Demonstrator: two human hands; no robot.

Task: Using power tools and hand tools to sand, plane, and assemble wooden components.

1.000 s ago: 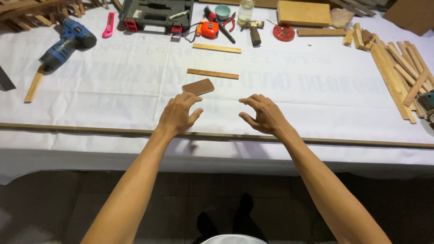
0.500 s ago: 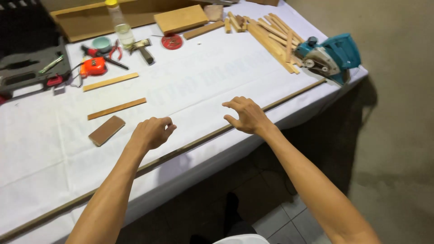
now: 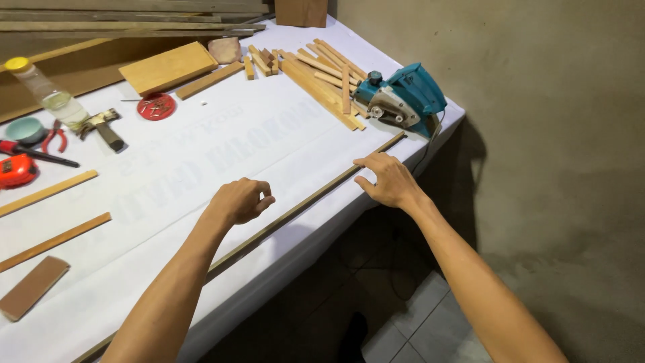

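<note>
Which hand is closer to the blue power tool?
Right. The right hand rests at the table edge just below the blue power tool; the left hand, curled, is farther off, down to its left.

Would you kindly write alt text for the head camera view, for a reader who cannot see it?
A person's right hand rests at a white-covered table's front edge, by a long thin wooden strip; the left hand hovers half-curled above the cloth. Beyond lie a teal electric planer, a pile of wooden slats and small hand tools.
</note>
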